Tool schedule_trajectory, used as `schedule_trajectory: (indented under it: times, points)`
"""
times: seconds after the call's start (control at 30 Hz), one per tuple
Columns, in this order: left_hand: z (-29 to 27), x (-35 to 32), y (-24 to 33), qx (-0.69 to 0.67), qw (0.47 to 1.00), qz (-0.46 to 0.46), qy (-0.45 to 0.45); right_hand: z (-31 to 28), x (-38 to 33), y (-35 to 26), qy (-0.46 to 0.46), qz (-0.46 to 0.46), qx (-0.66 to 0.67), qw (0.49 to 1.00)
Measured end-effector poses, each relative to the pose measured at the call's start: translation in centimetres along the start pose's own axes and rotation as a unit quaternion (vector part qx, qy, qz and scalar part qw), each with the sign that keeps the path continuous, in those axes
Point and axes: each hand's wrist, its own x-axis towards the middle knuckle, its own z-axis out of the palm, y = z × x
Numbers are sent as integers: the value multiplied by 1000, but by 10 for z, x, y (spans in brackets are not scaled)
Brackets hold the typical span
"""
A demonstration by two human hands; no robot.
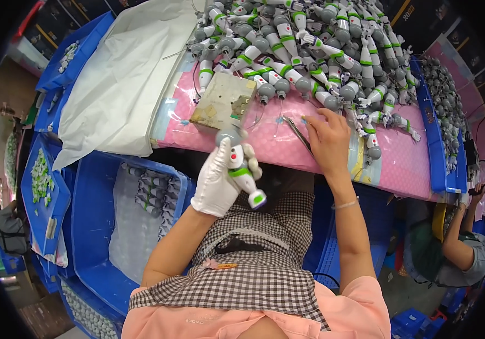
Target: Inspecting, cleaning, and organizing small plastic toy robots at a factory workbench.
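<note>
My left hand (215,181), in a white glove, is closed around a toy arm (241,171). The piece is white with a green band, red dots and a grey ball end, and it tilts down to the right. My bare right hand (329,138) is over the near edge of the pink-covered table (276,148). Its fingers are bent and somewhat apart, and I see nothing held in them. Beside its thumb lies a slim metal tool (298,134), tweezers-like. A worn metal block fixture (220,100) stands just beyond my left hand.
A large heap of similar toy arms (310,45) covers the table's far side. White sheeting (121,73) lies to the left. Blue bins (93,226) with parts stand at the left, and a blue tray (440,152) of grey-balled pieces is at the right. A co-worker (457,248) sits at far right.
</note>
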Motion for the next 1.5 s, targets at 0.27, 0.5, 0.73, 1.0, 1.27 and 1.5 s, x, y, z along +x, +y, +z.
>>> schedule_trajectory:
  times: [0.27,0.5,0.73,1.0,1.27,1.5]
  points:
    - [-12,-11,-7,50,982,-180,6,-14,24,-62,-187,516,584,598]
    - [-17,-21,0,30,974,-223,13,-6,30,-73,-118,555,621,542]
    - [7,-23,28,514,839,-146,101,32,38,-61,-228,462,571,639]
    - [1,7,73,487,865,60,103,47,64,-74,-234,194,236,923]
    - [-1,19,89,365,929,-60,-6,44,75,-71,-321,221,246,888]
    - [-8,23,89,386,920,-57,19,42,71,-75,-318,237,263,879]
